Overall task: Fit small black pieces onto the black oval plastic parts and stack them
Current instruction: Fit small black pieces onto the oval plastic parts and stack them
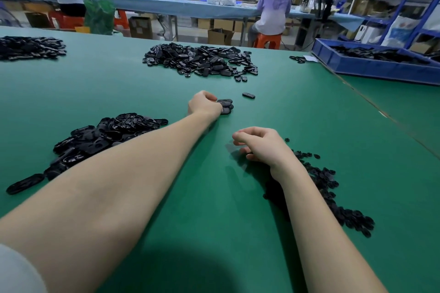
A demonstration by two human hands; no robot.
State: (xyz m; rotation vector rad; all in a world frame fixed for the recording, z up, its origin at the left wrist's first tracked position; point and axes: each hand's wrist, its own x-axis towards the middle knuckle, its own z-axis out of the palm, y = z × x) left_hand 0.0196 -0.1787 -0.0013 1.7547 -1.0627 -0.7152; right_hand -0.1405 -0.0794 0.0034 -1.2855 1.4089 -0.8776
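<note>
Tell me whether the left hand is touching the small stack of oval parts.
Touching. The head view shows the left hand with its fingers curled against the stack of oval parts, no gap between them.

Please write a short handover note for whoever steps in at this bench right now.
Left hand: reached forward, fingers curled on the small stack of oval parts in mid-table.
Right hand: resting near the heap of small black pieces, fingers loosely curled; whether it holds a piece cannot be seen.
Supplies: pile of oval parts at near left, a larger pile farther back, one stray oval just beyond the stack.
Done: only a few parts stacked.
Left: most of the ovals are not yet stacked; keep adding to the stack.
</note>
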